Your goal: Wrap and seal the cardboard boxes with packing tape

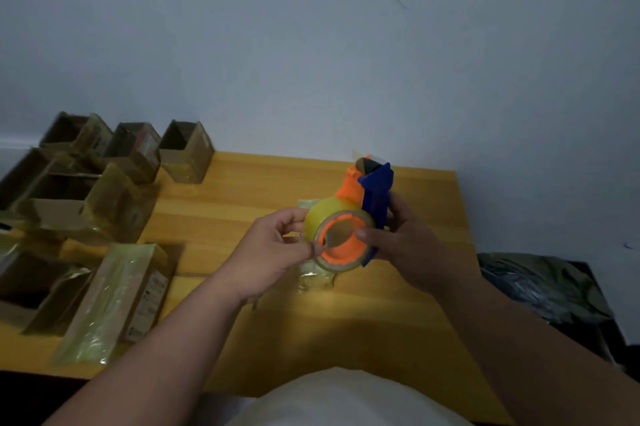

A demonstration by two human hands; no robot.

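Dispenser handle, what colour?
Blue; the handle is gripped by the right hand. The rest of the dispenser is orange. Head view.

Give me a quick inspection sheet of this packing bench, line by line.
Surface: wooden table, set against a pale wall.
Job's things: tape dispenser, orange and blue, held above the table; cardboard boxes crowded on the left, several open, some taped; flat wrapped box nearest the front edge.
Clutter: crumpled tape scrap on the table below the dispenser.
Grippers: left hand pinches at the roll's edge; right hand grips the dispenser.
Cables: nothing seen.
Surroundings: dark plastic bag to the right of the table.
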